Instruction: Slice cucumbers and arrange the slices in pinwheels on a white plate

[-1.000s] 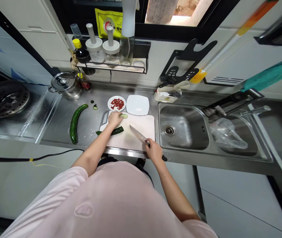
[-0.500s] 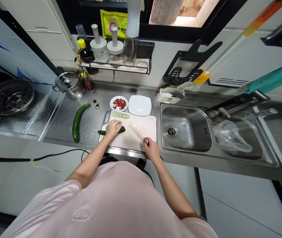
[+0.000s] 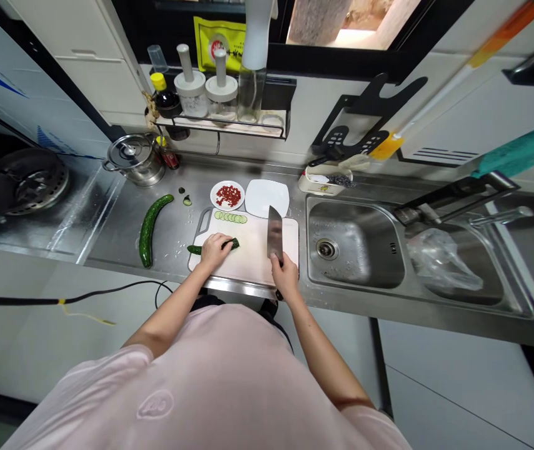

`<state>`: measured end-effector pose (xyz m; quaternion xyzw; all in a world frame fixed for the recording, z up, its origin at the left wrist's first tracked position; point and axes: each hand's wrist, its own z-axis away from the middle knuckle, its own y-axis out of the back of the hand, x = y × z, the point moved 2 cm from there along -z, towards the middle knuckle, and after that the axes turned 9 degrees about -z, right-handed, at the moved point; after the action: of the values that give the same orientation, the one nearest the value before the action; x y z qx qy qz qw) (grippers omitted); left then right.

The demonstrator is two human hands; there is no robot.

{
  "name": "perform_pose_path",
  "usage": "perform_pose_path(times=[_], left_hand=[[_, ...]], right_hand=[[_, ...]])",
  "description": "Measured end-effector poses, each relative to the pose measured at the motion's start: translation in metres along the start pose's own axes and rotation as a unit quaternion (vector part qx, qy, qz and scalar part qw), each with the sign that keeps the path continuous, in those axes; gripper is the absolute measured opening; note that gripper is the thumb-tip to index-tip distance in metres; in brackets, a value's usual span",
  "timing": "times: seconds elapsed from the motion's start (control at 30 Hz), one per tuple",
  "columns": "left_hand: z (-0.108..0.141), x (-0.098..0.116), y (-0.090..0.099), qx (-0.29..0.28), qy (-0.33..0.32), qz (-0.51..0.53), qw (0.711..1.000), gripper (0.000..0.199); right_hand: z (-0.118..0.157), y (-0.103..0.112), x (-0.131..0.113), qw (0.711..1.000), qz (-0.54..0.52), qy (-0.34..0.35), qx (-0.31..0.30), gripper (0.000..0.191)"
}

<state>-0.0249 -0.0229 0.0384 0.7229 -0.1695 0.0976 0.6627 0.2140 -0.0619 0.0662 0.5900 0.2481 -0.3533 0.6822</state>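
My left hand (image 3: 214,251) is wrapped over a dark green cucumber piece (image 3: 195,249) lying on the white cutting board (image 3: 252,265). In my right hand (image 3: 284,275) is the handle of a wide-bladed knife (image 3: 274,232). Its blade points away from me, flat side showing, over the board's right part. A row of pale cucumber slices (image 3: 231,217) lies along the board's far left edge. Behind the board stand a plate of chopped red pieces (image 3: 228,196) and a white square plate (image 3: 267,197). A whole cucumber (image 3: 147,231) rests to the left.
A lidded steel pot (image 3: 136,161) stands at the back left, with a dark pan (image 3: 19,181) farther left. The sink (image 3: 355,244) is to the right, with a plastic bag (image 3: 443,259) beyond it. A shelf (image 3: 248,127) holds jars and bottles. Small scraps (image 3: 187,200) lie near the board.
The knife has turned from edge-on, pointing left, to pointing straight away with its flat side visible. My left hand still holds the cucumber piece. The view has shifted slightly.
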Motion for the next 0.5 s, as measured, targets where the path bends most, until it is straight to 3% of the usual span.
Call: perform_pose_path(times=[0.2,0.37,0.5], left_hand=[[-0.001,-0.002,-0.003,-0.013,-0.01,0.0,1.0,0.024],[-0.002,-0.003,-0.006,-0.02,-0.02,-0.003,1.0,0.025],[-0.002,-0.003,-0.008,-0.015,-0.03,0.0,0.999,0.026]], right_hand=[[-0.006,-0.017,-0.005,0.995,0.069,0.028,-0.069,0.033],[-0.003,-0.025,-0.022,0.973,0.177,0.028,-0.148,0.031],[0.0,-0.026,-0.035,0.958,0.229,0.018,-0.172,0.03]])
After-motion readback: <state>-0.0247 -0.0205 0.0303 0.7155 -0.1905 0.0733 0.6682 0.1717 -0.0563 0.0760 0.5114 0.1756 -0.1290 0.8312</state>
